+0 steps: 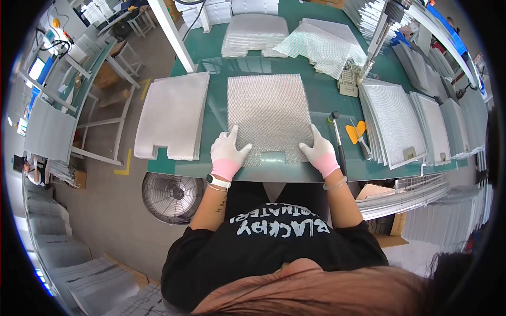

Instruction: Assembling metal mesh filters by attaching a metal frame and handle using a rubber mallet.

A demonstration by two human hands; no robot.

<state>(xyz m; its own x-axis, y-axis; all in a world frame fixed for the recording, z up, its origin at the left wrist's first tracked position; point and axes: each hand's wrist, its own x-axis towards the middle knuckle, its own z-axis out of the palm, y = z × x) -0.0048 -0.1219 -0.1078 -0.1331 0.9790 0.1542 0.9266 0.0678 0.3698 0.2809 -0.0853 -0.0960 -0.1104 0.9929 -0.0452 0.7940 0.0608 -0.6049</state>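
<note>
Notched metal mesh sheet lay on green worktable, wearer's 12 o'clock. Gloved left hand at sheet's 8 o'clock, right hand at 4, both touched its edges, thumbs and forefingers spread. Hammer lay around 3.

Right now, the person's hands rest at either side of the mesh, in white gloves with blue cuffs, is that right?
Not quite: the head view shows pink cuffs, not blue. The left hand and right hand are at either side of the mesh, in white gloves.
</note>
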